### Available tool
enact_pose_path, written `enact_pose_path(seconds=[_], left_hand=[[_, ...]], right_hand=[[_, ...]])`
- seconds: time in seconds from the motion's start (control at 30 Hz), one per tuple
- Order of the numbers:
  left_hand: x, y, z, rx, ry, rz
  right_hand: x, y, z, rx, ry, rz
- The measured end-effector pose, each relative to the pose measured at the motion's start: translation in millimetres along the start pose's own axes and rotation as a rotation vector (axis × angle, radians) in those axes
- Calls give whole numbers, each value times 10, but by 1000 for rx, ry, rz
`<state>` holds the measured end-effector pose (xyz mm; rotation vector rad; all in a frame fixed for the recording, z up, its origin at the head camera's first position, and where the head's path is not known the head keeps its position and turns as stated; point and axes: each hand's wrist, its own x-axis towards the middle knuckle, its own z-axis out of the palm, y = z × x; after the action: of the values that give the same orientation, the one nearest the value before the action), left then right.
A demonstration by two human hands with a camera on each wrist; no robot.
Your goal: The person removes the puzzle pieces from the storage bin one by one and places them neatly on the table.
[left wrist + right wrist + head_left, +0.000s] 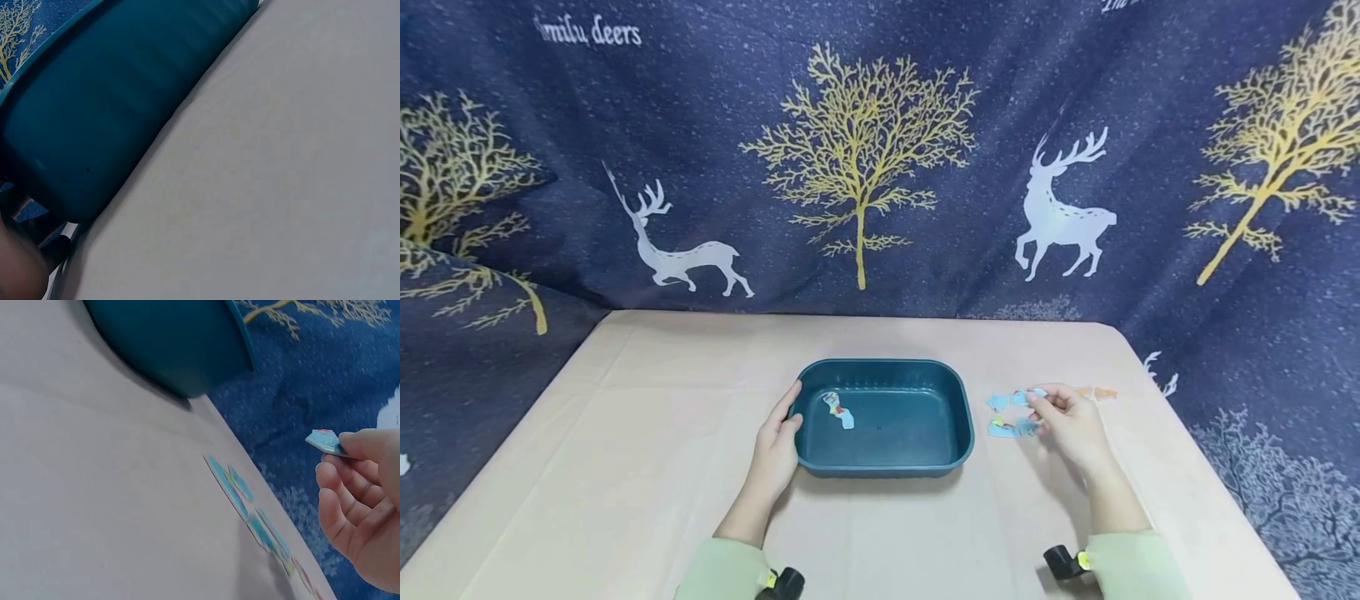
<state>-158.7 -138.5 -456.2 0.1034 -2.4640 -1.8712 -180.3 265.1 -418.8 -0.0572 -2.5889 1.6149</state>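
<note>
A dark teal plastic basin [880, 471] stands on the table in the head view. The left hand [777, 446] holds its left side, thumb at the rim and fingers along the outer wall; in the left wrist view some fingers [56, 250] show beyond the basin's end. Inside, toward the left, lie a few joined-looking puzzle pieces [844, 418]. To the right of the basin, the right hand [1075, 425] pinches a light blue puzzle piece [324, 441] between thumb and forefinger, raised above the table. Beneath and beside it lie several flat blue puzzle pieces [1002, 430].
Orange puzzle pieces [1097, 392] lie beyond the right hand. A pale cloth covers the table [647, 467]. Behind it hangs a dark blue curtain [700, 125] printed with trees and deer, reaching down along the table's back and side edges.
</note>
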Motion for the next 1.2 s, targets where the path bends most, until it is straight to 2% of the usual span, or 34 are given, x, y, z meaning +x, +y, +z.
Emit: enact_pose_path(seconds=[0.23, 0.6, 0.93, 1.2], left_hand=[[-5, 3, -3, 4, 2, -4], [-16, 27, -16, 13, 4, -13], [-8, 9, -9, 14, 6, -21], [0, 18, 6, 15, 4, -29]], right_hand=[[21, 145, -139, 80, 35, 65], [54, 337, -346, 75, 93, 194], [54, 477, -431, 87, 100, 227], [24, 532, -464, 75, 61, 270]])
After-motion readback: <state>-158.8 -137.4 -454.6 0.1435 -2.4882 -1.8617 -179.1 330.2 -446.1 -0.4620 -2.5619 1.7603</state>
